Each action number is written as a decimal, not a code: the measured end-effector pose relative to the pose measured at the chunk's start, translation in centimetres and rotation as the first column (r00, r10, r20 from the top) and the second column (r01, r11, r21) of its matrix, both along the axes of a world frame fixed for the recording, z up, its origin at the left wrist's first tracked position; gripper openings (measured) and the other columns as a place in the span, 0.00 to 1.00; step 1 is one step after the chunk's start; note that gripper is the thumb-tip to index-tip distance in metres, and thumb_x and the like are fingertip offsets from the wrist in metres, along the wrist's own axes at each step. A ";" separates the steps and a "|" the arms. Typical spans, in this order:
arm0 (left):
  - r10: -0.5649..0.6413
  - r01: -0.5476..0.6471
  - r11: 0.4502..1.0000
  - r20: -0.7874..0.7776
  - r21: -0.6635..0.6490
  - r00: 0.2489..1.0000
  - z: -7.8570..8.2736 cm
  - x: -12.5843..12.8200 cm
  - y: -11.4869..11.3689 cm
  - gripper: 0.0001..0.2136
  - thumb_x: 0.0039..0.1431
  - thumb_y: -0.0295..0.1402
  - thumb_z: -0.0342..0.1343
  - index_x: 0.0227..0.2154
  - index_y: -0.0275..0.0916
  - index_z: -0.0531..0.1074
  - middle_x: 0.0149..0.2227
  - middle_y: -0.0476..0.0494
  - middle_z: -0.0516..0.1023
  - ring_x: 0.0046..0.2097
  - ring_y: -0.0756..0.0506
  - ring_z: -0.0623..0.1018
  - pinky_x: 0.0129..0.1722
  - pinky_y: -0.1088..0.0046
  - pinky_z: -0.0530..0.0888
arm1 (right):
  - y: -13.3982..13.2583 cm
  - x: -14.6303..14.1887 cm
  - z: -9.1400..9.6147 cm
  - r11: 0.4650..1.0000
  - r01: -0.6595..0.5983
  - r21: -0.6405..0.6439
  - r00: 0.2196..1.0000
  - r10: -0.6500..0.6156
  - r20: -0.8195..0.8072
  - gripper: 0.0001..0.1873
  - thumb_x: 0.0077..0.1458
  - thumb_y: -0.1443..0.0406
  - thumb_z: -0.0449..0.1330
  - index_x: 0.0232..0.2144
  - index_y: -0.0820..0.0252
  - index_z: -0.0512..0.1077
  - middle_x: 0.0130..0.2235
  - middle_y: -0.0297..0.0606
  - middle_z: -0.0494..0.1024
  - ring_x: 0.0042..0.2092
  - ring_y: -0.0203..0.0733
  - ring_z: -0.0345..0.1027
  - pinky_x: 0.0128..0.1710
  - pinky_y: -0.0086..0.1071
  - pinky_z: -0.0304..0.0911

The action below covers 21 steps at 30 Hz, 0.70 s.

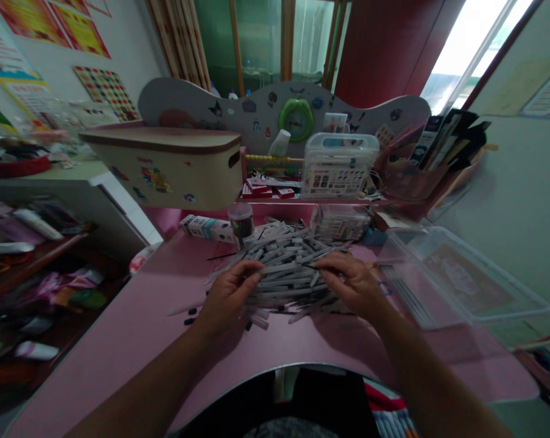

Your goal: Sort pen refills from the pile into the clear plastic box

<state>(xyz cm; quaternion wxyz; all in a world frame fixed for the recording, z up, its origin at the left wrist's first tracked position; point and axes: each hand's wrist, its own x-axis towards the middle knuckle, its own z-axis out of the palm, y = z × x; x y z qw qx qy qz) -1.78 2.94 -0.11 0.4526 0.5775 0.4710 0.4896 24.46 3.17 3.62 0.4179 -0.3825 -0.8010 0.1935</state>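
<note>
A big heap of pale, pen-like tubes [279,277] lies on the pink desk, with dark thin sticks among them. At the heap's left front, my left hand [232,295] is closed, thumb and forefinger pinching the end of a whitish pen [281,267]. My right hand [348,280] pinches a thin dark piece [310,265] at the pen's other end; whether the two pieces are joined is too small to tell. A few loose tubes [259,319] and small black caps [190,316] lie in front of the heap near my left hand.
Behind the heap stand a clear round jar [241,222], a long printed box [206,227] and a clear plastic case [341,222]. An open clear tray [466,280] lies at right. A cream lidded bin [174,170] and a handled case [341,164] occupy the shelf.
</note>
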 end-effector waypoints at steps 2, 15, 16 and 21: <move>0.013 -0.013 1.000 0.004 0.003 1.000 0.0 0.0 0.1 0.10 0.55 0.38 0.61 0.37 0.39 0.76 0.35 0.45 0.80 0.38 0.45 0.78 0.37 0.70 0.72 | 0.3 0.7 0.2 0.999 0.038 0.015 0.999 -0.038 0.013 0.09 0.58 0.70 0.55 0.37 0.60 0.76 0.34 0.39 0.78 0.37 0.39 0.72 0.38 0.31 0.65; 0.109 -0.063 0.981 -0.255 0.181 0.961 0.6 0.4 -0.6 0.08 0.61 0.33 0.54 0.39 0.39 0.76 0.38 0.44 0.79 0.42 0.44 0.77 0.43 0.68 0.71 | 0.8 0.8 -0.4 0.994 0.034 0.101 0.987 -0.050 0.153 0.10 0.56 0.73 0.56 0.33 0.59 0.77 0.31 0.36 0.76 0.34 0.37 0.71 0.36 0.29 0.62; 0.110 -0.033 0.971 -0.322 0.236 0.940 0.6 0.3 -0.7 0.08 0.61 0.32 0.54 0.39 0.40 0.76 0.38 0.44 0.79 0.42 0.44 0.77 0.44 0.67 0.71 | 0.8 0.8 -0.5 0.994 0.030 0.109 0.983 -0.049 0.174 0.10 0.56 0.73 0.55 0.32 0.59 0.77 0.31 0.37 0.75 0.34 0.37 0.70 0.36 0.30 0.61; 0.105 0.157 0.887 -0.520 0.434 0.847 0.3 0.1 -0.7 0.09 0.64 0.30 0.51 0.40 0.40 0.77 0.38 0.42 0.79 0.42 0.43 0.75 0.44 0.66 0.70 | 0.3 -0.1 -0.9 0.996 0.024 0.087 0.979 -0.041 0.197 0.09 0.54 0.73 0.56 0.35 0.60 0.74 0.35 0.40 0.74 0.36 0.40 0.67 0.37 0.33 0.61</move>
